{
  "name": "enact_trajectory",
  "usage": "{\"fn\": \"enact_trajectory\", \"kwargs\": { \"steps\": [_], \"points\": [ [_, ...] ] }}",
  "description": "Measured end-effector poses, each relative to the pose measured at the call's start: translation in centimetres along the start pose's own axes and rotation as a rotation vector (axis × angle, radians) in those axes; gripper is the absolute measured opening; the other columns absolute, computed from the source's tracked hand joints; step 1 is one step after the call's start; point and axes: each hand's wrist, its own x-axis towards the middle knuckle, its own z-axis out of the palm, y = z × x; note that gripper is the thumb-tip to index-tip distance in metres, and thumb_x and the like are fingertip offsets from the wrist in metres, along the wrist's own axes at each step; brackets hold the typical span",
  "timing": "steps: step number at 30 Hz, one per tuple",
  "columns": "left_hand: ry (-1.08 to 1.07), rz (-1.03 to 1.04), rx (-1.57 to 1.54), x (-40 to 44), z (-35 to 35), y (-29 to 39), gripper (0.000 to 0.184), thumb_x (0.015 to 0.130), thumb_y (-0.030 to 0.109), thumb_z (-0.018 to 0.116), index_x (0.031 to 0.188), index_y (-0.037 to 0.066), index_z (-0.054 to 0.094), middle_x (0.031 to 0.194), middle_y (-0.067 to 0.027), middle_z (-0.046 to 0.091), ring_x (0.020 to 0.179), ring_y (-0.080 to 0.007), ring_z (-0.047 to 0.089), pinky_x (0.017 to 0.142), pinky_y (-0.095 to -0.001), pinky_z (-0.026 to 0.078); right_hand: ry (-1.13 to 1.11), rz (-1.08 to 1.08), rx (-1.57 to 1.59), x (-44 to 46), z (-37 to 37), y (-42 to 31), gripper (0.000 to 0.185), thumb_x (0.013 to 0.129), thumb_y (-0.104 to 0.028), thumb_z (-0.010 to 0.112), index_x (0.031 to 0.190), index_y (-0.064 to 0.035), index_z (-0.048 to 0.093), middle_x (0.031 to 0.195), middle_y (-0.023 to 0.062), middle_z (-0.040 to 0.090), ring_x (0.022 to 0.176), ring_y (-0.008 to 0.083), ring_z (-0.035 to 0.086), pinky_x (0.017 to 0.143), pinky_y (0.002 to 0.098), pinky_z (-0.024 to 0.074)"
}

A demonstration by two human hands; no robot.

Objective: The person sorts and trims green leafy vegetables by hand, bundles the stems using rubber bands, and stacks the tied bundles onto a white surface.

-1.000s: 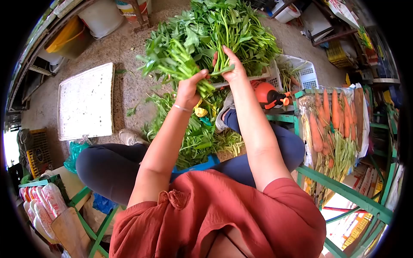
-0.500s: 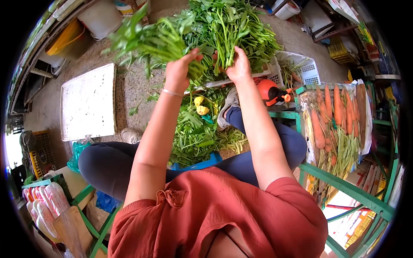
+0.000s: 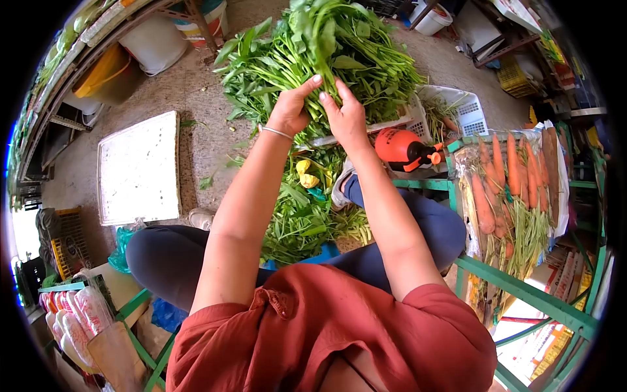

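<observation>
While right hand (image 3: 347, 121) pinches stalks (image 3: 321, 51) over heap (image 3: 382, 72) between thumb and fingers, left hand (image 3: 290, 112) is half-curled just beside it, at heap's near edge; whether left grips anything, cannot tell. Loose leaves (image 3: 294, 215) and yellow lumps (image 3: 308, 180) on heap's near side. Red sprayer (image 3: 396, 145) right of heap, carrots (image 3: 482, 204) farther right. White board (image 3: 139, 170) left of heap.

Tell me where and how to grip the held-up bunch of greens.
Probably by the narrow near end of the bunch of greens, around the stems, coming from the person's side: they gather there, beside the hands, while the leaves spread at the far end.
</observation>
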Motion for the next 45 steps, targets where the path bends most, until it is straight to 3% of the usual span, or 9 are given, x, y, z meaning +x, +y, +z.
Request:
{"fn": "enact_trajectory", "kwargs": {
  "steps": [5, 9, 11, 20, 23, 29, 32, 41, 45],
  "points": [
    [-0.093, 0.055, -0.076, -0.3, -2.9, -1.2, 0.036, 0.081, 0.023, 0.056, 0.108, 0.000, 0.053, 0.105, -0.0116, 0.056, 0.095, -0.0218, 0.053, 0.088, -0.0340, 0.041, -0.143, -0.059, -0.195, -0.8, -0.5, -2.6, 0.040, 0.080, -0.020, 0.056, 0.117, -0.0064, 0.050, 0.104, 0.0192, 0.056, 0.097, 0.0349, 0.053, 0.079, 0.0363, 0.0451],
    [-0.099, 0.066, -0.192, -2.1, -2.7, -0.4, 0.032, 0.076, 0.020, 0.061, 0.100, -0.001, 0.056, 0.095, -0.0139, 0.060, 0.092, -0.0224, 0.056, 0.087, -0.0349, 0.043, -0.136, -0.199, 0.078, -1.3, -0.3, -1.3, 0.039, 0.082, -0.029, 0.057, 0.112, -0.0052, 0.054, 0.095, 0.0147, 0.061, 0.095, 0.0217, 0.056, 0.075, 0.0302, 0.0463],
    [-0.068, 0.058, -0.288, -3.5, -3.3, 0.1, 0.037, 0.076, 0.021, 0.060, 0.104, -0.001, 0.052, 0.097, -0.0169, 0.058, 0.091, -0.0267, 0.057, 0.082, -0.0415, 0.048, -0.047, 0.489, 0.509, -0.6, -2.7, -2.4, 0.039, 0.083, -0.034, 0.056, 0.102, -0.0009, 0.057, 0.093, 0.0108, 0.062, 0.088, 0.0178, 0.058, 0.068, 0.0253, 0.0467],
    [-0.040, 0.060, -0.214, -6.2, -3.6, 0.0, 0.040, 0.076, 0.012, 0.061, 0.110, 0.000, 0.046, 0.102, -0.0129, 0.056, 0.093, -0.0237, 0.057, 0.084, -0.0381, 0.047, -0.243, 0.326, 0.483, 1.6, 0.9, -2.6, 0.065, 0.058, -0.045, 0.077, 0.095, 0.0047, 0.057, 0.082, 0.0093, 0.060, 0.078, 0.0142, 0.056, 0.071, 0.0274, 0.0449],
    [-0.019, 0.046, -0.142, -6.3, -4.8, -0.6, 0.038, 0.076, 0.009, 0.060, 0.110, 0.001, 0.047, 0.101, -0.0109, 0.056, 0.092, -0.0232, 0.057, 0.084, -0.0395, 0.047, -0.088, 0.082, 0.165, 1.4, 1.6, -4.2, 0.063, 0.054, -0.041, 0.079, 0.099, -0.0027, 0.057, 0.090, 0.0099, 0.060, 0.081, 0.0194, 0.057, 0.070, 0.0299, 0.0455],
    [0.005, 0.095, -0.148, -6.7, -4.8, -0.6, 0.035, 0.072, -0.001, 0.061, 0.105, 0.003, 0.051, 0.094, -0.0070, 0.058, 0.084, -0.0196, 0.058, 0.075, -0.0358, 0.051, -0.186, 0.009, 0.406, 1.3, 3.5, -2.0, 0.029, 0.065, -0.021, 0.073, 0.085, -0.0045, 0.061, 0.075, 0.0055, 0.061, 0.063, 0.0142, 0.053, 0.060, 0.0263, 0.0436],
    [0.066, 0.093, -0.165, -7.0, -5.0, -0.7, 0.035, 0.072, 0.000, 0.061, 0.105, 0.002, 0.051, 0.094, -0.0088, 0.059, 0.083, -0.0208, 0.059, 0.074, -0.0360, 0.051, -0.190, 0.092, 0.325, 0.3, 2.2, -3.1, 0.013, 0.075, -0.011, 0.066, 0.083, -0.0027, 0.059, 0.070, -0.0024, 0.056, 0.055, 0.0041, 0.045, 0.048, 0.0194, 0.0371],
    [0.084, 0.105, -0.367, -8.2, -5.7, 0.1, 0.034, 0.076, 0.019, 0.060, 0.101, -0.002, 0.050, 0.097, -0.0182, 0.059, 0.087, -0.0286, 0.059, 0.081, -0.0444, 0.048, 0.008, 0.564, 0.827, -3.1, 2.1, -1.4, 0.013, 0.079, -0.003, 0.058, 0.080, -0.0032, 0.044, 0.068, 0.0062, 0.058, 0.058, 0.0126, 0.060, 0.041, 0.0217, 0.0397],
    [0.081, 0.174, -0.438, -8.4, -6.9, 0.0, 0.035, 0.076, 0.017, 0.059, 0.105, 0.001, 0.049, 0.095, -0.0163, 0.059, 0.085, -0.0282, 0.059, 0.081, -0.0440, 0.048, -0.218, 0.641, 0.502, -7.0, 2.2, 0.7, 0.015, 0.078, -0.003, 0.058, 0.076, -0.0038, 0.044, 0.072, 0.0080, 0.061, 0.057, 0.0115, 0.057, 0.050, 0.0196, 0.0435]
  ]
}}
